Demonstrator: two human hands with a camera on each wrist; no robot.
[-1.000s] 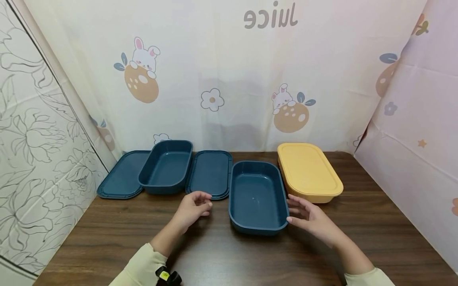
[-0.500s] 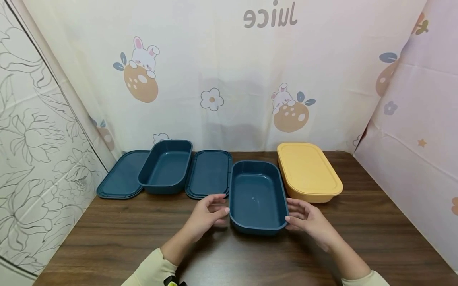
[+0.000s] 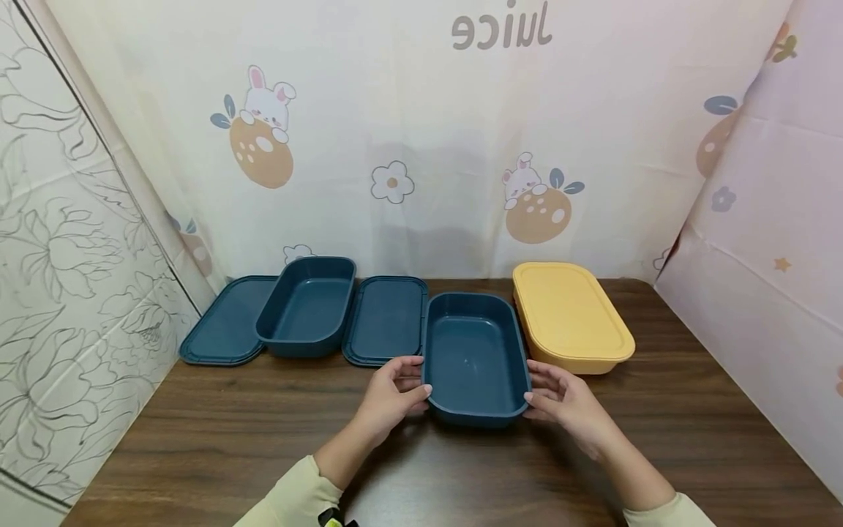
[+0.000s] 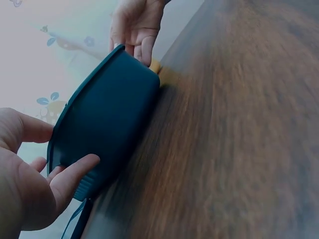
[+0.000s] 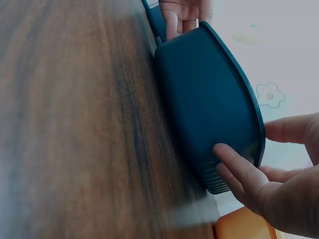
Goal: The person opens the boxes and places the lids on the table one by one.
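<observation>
Head view showed the left hand (image 3: 387, 399) and right hand (image 3: 571, 408) gripping opposite sides of a smooth, round-cornered blue box (image 3: 476, 359), thumbs at its rim, fingers against its outer walls. It was between a flat blue lid (image 3: 387, 322) and a lidded yellow box (image 3: 573, 311); the table (image 3: 487, 479) was dark and wood-grained, the curtain (image 3: 435, 102) behind printed.

Two hands in play, we see, one left hand (image 3: 388, 397) and one right hand (image 3: 571, 406)! We spot two open blue boxes, a left blue box (image 3: 308, 311) and a right blue box (image 3: 476, 362). Blue lids? We make it two again, the outer blue lid (image 3: 230, 323) and the inner blue lid (image 3: 386, 322). And yellow? We've got one yellow box (image 3: 571, 364) and one yellow lid (image 3: 571, 311)! We count just one tabletop (image 3: 474, 483) and one printed star (image 3: 781, 264).
</observation>
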